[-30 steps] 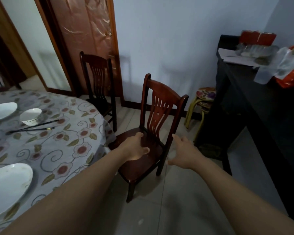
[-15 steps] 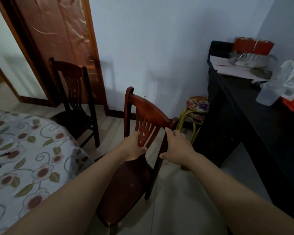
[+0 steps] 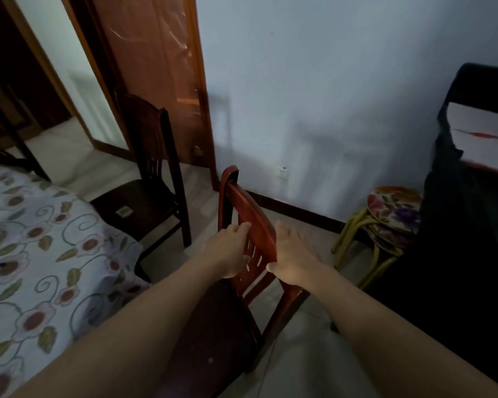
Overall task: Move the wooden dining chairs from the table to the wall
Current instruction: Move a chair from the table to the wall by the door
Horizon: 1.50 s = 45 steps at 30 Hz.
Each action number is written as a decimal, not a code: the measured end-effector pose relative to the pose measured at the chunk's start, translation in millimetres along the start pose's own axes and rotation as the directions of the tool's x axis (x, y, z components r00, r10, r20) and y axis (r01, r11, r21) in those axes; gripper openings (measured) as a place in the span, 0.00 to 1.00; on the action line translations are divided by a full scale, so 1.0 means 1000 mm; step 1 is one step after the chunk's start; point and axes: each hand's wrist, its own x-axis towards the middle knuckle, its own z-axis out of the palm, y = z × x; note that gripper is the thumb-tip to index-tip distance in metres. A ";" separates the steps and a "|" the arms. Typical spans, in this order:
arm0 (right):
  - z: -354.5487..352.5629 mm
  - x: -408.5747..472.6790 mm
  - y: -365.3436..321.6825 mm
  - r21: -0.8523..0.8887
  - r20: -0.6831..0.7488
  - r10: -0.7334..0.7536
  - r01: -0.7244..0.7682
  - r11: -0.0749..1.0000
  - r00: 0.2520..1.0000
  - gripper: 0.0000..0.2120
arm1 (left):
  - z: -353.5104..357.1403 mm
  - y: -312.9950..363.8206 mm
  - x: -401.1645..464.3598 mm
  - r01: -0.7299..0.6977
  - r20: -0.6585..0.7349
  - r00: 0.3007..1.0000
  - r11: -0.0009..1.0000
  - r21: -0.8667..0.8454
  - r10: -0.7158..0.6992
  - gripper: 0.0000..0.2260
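Head view: both hands clamp the backrest of the near chair (image 3: 247, 214), the left hand (image 3: 227, 251) on its front face, the right hand (image 3: 292, 258) on its rear. A second chair (image 3: 150, 179) stands beside the table's (image 3: 41, 254) far edge by the door. Stacked stools (image 3: 391, 222) sit right, against the dark cabinet (image 3: 472, 239). Bare floor (image 3: 308, 239) lies open toward the wall (image 3: 328, 96).
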 end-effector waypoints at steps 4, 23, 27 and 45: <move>0.020 0.028 0.010 0.092 0.081 -0.031 0.024 0.995 0.996 0.40 | 0.012 -0.001 0.036 -0.071 -0.077 0.993 0.983 0.171 0.085 0.37; 0.032 0.097 0.004 0.390 0.165 0.208 -0.257 0.884 0.964 0.10 | -0.010 -0.033 0.163 -0.670 0.251 0.730 0.593 0.448 0.635 0.17; 0.024 0.117 -0.011 0.356 0.150 0.189 -0.232 0.905 0.970 0.16 | -0.033 -0.050 0.177 -0.662 0.307 0.744 0.591 0.461 0.593 0.16; -0.089 0.231 0.010 0.193 0.071 -0.057 0.042 0.980 0.996 0.25 | -0.125 -0.031 0.271 -0.514 0.183 0.839 0.634 0.577 0.513 0.17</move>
